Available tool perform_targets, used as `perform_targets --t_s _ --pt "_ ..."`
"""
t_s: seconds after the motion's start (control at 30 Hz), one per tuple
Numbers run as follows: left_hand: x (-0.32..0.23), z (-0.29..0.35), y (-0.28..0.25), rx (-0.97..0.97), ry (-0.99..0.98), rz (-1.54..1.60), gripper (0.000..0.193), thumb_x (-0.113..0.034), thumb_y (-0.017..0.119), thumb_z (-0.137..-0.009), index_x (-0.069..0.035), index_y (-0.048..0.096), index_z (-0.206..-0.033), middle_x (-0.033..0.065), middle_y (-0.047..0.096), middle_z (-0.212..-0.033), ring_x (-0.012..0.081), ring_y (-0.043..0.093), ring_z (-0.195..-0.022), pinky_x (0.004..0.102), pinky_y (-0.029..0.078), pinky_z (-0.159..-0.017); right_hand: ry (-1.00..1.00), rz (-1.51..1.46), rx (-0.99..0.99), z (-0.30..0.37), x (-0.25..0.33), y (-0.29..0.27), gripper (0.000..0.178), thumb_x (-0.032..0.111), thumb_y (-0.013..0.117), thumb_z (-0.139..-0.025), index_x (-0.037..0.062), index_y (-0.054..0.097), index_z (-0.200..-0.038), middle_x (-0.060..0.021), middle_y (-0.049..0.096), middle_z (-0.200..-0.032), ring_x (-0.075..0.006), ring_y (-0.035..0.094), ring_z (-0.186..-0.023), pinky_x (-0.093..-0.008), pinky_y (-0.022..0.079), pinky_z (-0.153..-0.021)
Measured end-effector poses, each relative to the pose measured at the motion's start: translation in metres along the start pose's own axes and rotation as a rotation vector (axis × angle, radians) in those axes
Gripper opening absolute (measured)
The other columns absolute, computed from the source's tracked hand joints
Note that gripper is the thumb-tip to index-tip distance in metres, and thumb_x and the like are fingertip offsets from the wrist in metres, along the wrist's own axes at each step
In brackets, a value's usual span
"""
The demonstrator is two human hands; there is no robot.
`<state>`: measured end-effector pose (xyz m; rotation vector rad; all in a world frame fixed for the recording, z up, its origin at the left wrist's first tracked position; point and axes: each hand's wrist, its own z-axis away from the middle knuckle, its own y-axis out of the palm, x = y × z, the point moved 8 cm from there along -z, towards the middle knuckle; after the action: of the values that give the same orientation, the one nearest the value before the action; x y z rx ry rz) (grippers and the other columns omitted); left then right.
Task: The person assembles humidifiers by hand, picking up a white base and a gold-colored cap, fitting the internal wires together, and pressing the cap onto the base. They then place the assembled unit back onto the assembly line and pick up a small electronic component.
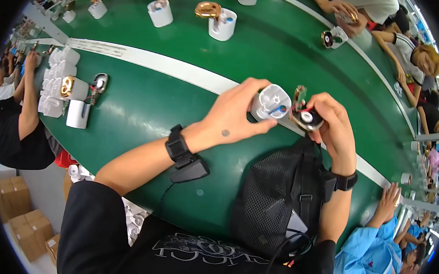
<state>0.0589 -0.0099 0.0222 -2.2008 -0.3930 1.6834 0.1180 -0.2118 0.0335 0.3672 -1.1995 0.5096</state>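
Observation:
My left hand point(239, 108) is closed around a white plastic housing point(273, 101), its open end facing up and a blue part showing inside. Just right of it, my right hand point(333, 119) grips a dark oval cap assembly point(308, 117) with a round white piece on it. A small green circuit board point(299, 95) stands up from that assembly, and thin red wires show between the two pieces. Both hands are over the green table near its white dividing strip.
A black mesh bag point(271, 195) lies in front of me. White housings point(57, 84) cluster at the left, beside a loose cap assembly point(99, 85). Beyond the white strip point(183, 70) stand housings with gold rings point(221, 24). Co-workers sit around; a blue sleeve point(368, 251) is close on my right.

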Motion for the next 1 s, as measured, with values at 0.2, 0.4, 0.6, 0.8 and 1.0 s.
perform_targets --t_s 0.2,0.4,0.6,0.8,1.0 --pt "0.003 -0.001 0.005 -0.009 0.008 -0.038 0.065 -0.023 0.084 -0.077 -0.003 0.053 -0.131 0.0125 0.061 -0.111 0.0279 0.062 -0.083 0.0387 0.052 -0.074 -0.313 0.022 -0.03 -0.006 0.001 0.004 0.026 0.024 0.06 -0.103 0.0008 0.059 -0.114 -0.0065 0.068 -0.088 -0.0107 0.063 -0.068 -0.0231 0.049 -0.059" --pt "0.002 0.001 0.005 -0.008 0.035 -0.036 0.064 -0.022 0.083 -0.077 -0.004 0.053 -0.13 0.012 0.061 -0.11 0.0273 0.06 -0.08 0.0391 0.051 -0.072 -0.219 0.175 -0.163 -0.009 -0.001 -0.014 0.023 0.023 0.061 -0.104 0.0017 0.061 -0.112 -0.007 0.07 -0.097 -0.013 0.066 -0.085 -0.0269 0.051 -0.073" --pt "0.005 0.0 0.004 -0.037 0.035 -0.035 0.067 -0.022 0.085 -0.075 -0.005 0.054 -0.132 0.0091 0.06 -0.101 0.0215 0.055 -0.076 0.0345 0.05 -0.071 -0.309 0.093 -0.129 0.003 0.018 0.003 0.009 0.008 0.066 -0.098 0.002 0.064 -0.105 -0.0055 0.069 -0.098 -0.0149 0.065 -0.087 -0.028 0.052 -0.075" --pt "0.007 -0.002 0.001 -0.071 0.011 -0.011 0.069 -0.023 0.086 -0.075 -0.005 0.055 -0.133 0.0073 0.06 -0.097 0.0185 0.053 -0.075 0.0319 0.049 -0.071 -0.595 0.691 -0.095 0.014 0.043 0.005 0.009 0.001 0.065 -0.092 0.0021 0.065 -0.101 -0.0122 0.069 -0.104 -0.0199 0.068 -0.097 -0.0314 0.054 -0.081" --pt "0.004 -0.002 -0.003 -0.084 0.046 -0.084 0.065 -0.019 0.085 -0.075 -0.005 0.055 -0.131 0.0126 0.062 -0.113 0.03 0.062 -0.091 0.0388 0.053 -0.079 -0.371 1.002 -0.097 0.007 0.024 0.012 0.014 -0.005 0.066 -0.084 -0.0007 0.064 -0.098 -0.0126 0.069 -0.108 -0.0195 0.069 -0.1 -0.0308 0.054 -0.08"
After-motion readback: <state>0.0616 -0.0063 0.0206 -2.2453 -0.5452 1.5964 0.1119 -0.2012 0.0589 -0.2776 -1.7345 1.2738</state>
